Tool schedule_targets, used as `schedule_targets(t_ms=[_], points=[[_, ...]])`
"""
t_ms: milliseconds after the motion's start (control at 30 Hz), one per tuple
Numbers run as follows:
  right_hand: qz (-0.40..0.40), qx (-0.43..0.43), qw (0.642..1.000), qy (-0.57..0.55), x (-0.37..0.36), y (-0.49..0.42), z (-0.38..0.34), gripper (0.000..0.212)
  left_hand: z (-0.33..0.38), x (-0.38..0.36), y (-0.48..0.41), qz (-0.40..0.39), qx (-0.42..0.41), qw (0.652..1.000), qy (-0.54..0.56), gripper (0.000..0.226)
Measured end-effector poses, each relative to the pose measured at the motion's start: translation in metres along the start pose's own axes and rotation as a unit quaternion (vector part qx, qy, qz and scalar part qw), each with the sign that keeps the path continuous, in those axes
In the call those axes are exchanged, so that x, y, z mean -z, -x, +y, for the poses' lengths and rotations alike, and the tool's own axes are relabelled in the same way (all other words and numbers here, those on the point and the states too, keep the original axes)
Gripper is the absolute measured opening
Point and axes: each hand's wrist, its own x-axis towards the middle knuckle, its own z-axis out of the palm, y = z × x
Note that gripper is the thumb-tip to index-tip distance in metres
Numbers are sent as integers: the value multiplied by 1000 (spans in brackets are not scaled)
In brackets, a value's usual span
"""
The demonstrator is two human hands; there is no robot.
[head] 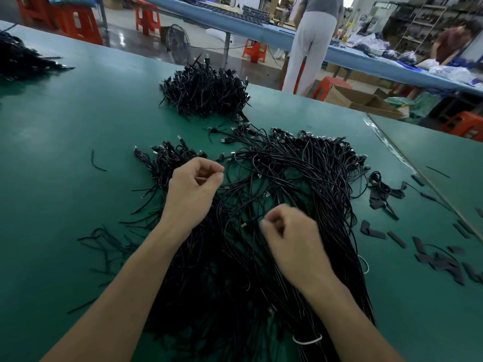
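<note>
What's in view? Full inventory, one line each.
loose cables: one big tangle, black, table centre
coiled cable heap: one, black, far centre
cable pile: one, black, far left
flat strips: many, black, right of tangle
ties: two, white, in the tangle
table: one, green
stools: several, red, floor behind
people: two, background
left grip: bare hand, fingers curled, above tangle
right grip: bare hand, blurred, fingers curled, over tangle
</note>
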Motion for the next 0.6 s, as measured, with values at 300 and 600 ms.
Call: schedule_targets(t_ms=[300, 600], points=[[-109, 19, 987, 121, -34, 16, -30, 30, 6, 2, -1, 14, -13, 1000, 8, 17], [-128, -40, 989, 67, -45, 13, -27, 28, 10, -3, 3, -6, -29, 999, 12, 19]])
